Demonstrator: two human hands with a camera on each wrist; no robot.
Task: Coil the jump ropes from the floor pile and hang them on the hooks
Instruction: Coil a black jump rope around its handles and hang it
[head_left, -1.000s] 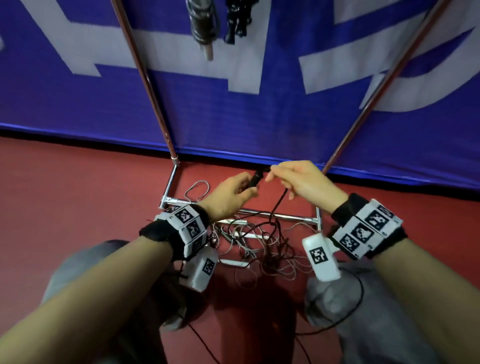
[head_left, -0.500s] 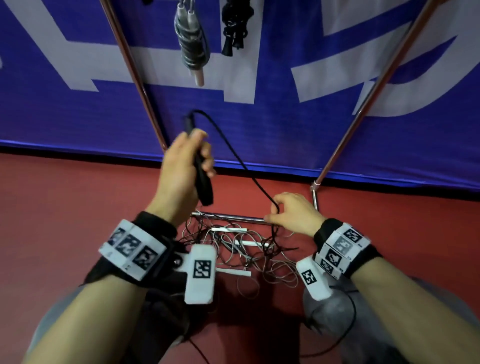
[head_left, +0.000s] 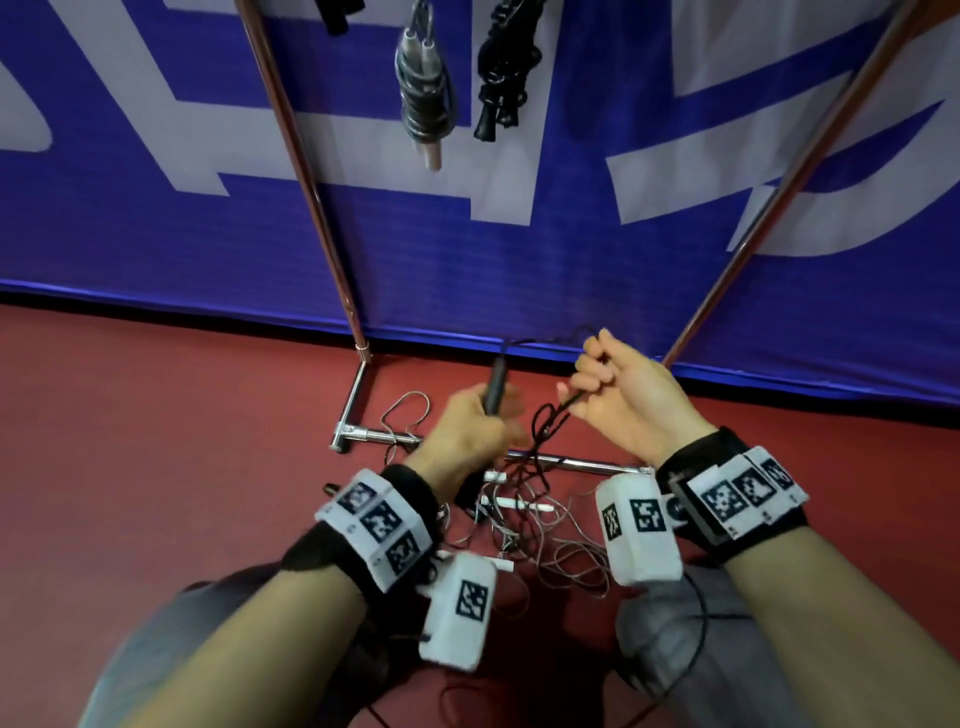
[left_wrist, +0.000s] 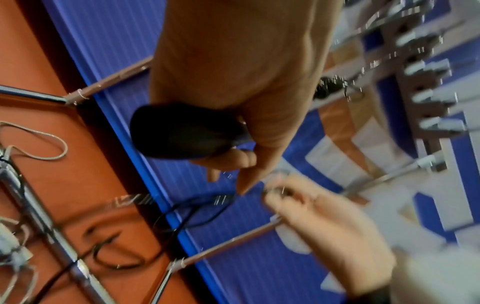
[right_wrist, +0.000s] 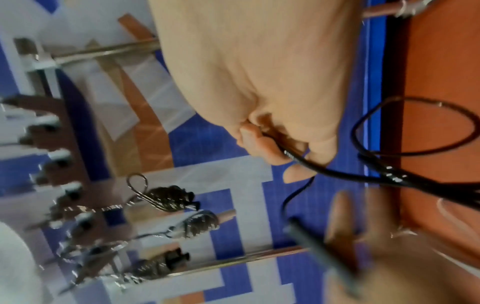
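The black rope (head_left: 550, 415) runs between both hands above the pile (head_left: 524, 519) on the red floor (head_left: 156, 441); the left hand (head_left: 467, 431) is curled round its handle (head_left: 493, 384), tip pointing up; the right hand (head_left: 628, 400) pinches the cord with curled fingers, a loop (right_wrist: 415, 127) hanging free toward the floor, which only the right wrist view shows clearly; that view also shows a row of hooks (right_wrist: 59, 158) with three coiled ropes (right_wrist: 168, 198) hung, whereas the head view cuts the hooks off and shows the bundles (head_left: 423, 88) dangling before the blue banner (head_left: 623, 260); the left wrist view, blurred, shows the handle's butt end (left_wrist: 182, 131) in the palm; the rack's base bar (head_left: 571, 462) lies under the hands.
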